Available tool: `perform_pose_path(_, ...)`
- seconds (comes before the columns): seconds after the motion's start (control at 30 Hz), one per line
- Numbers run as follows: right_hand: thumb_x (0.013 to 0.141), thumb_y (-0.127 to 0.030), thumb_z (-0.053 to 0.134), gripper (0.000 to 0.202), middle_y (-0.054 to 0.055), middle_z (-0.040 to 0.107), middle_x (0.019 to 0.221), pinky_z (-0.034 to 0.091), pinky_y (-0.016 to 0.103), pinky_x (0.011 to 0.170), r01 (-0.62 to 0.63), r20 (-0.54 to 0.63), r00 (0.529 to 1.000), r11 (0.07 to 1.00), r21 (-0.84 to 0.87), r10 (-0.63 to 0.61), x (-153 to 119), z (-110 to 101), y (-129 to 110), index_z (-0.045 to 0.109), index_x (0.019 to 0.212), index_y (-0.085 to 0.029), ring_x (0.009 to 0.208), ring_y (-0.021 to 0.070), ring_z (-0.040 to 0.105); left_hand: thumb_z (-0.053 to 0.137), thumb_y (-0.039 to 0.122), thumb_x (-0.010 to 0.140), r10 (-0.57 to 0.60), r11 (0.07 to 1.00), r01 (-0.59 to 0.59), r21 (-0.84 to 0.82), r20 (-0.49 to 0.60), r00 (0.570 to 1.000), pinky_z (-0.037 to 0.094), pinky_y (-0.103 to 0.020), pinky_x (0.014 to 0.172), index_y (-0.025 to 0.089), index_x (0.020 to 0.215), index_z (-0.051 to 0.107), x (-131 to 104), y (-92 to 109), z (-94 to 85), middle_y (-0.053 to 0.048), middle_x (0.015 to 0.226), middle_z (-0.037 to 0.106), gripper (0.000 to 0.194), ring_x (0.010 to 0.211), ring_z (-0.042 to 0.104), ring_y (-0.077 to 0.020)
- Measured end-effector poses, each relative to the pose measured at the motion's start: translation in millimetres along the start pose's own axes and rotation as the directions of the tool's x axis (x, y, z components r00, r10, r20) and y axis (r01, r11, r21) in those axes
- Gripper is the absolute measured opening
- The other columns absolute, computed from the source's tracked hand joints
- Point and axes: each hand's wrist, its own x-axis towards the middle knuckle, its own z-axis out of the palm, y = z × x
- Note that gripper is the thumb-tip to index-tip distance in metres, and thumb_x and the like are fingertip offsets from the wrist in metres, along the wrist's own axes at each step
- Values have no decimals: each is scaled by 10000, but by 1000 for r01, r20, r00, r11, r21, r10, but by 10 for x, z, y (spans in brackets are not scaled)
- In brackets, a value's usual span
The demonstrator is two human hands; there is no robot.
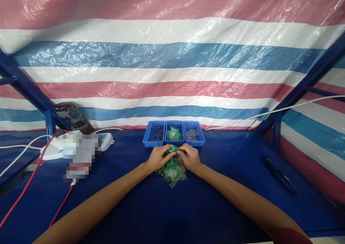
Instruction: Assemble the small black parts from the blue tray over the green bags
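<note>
My left hand (159,158) and my right hand (191,157) meet in front of the bins, both pinching the top of a small green-tinted plastic bag (174,149). Below my fingers, on the table, lies a heap of clear plastic bags (174,171) with green parts and pale, pin-like pieces inside. Dark bits show at its left side. My fingers partly cover the pinched bag, so its contents are hard to make out. Just beyond the hands, the middle blue bin (174,123) holds more green-tinted bags (173,134).
Dark small parts lie in the left blue bin (145,138); small clear bags fill part of the right bin (202,138). A power strip (107,141), a blurred-out item (83,157) and red cable (28,181) are at left. Dark glasses (280,176) lie at right. Striped sheeting (172,55) hangs behind.
</note>
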Motion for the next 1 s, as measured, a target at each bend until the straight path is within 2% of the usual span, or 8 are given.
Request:
perform_pose_path(0.1,928,-278,435,208,34,552,681,434,275,584,21,15,1000,1000,11,-21,3,-10,-17,593,839,-176,618,153,525,478,345,901,-9,1000,9,10,-7,1000,445,-211,586,166,1065,566,-11,4,3,-22,757,661,259,627,618,-136)
perform_pose_path(0.33,892,-289,493,178,35,570,726,466,270,571,-39,43,998,998,49,37,2,-34,-12,576,1002,-176,598,149,542,475,323,908,-11,1000,12,19,-37,999,453,-222,608,165,1054,558,-27,-1,17,-23,768,661,231,627,625,-139)
perform_pose_path(0.5,892,-331,489,178,29,554,705,456,264,567,-79,74,994,996,47,76,10,-47,3,575,919,-178,594,146,529,445,335,921,-1,1000,1,3,-27,1000,462,-231,659,156,1030,564,-13,-4,20,-51,856,661,242,744,639,-157)
perform_pose_path(0.63,897,-337,482,187,12,503,665,423,256,552,-68,89,994,996,51,63,15,-54,4,560,831,-180,583,140,493,456,304,919,-15,999,13,-42,-38,999,457,-224,661,152,1010,563,4,18,6,-41,832,654,207,729,629,-142)
perform_pose_path(0.8,915,-336,450,270,3,446,622,386,262,544,-44,50,998,999,14,43,8,-46,2,510,696,-191,562,139,447,494,319,897,11,998,-16,-62,-79,997,472,-246,682,151,964,584,21,57,0,-58,850,649,202,750,620,-153)
perform_pose_path(1.0,912,-323,462,249,-3,439,607,372,263,523,-10,5,1000,1000,8,10,6,-45,-15,501,703,-193,538,136,437,496,319,891,72,991,-81,-107,-87,994,487,-258,667,144,899,611,38,62,5,-75,838,647,209,740,611,-157)
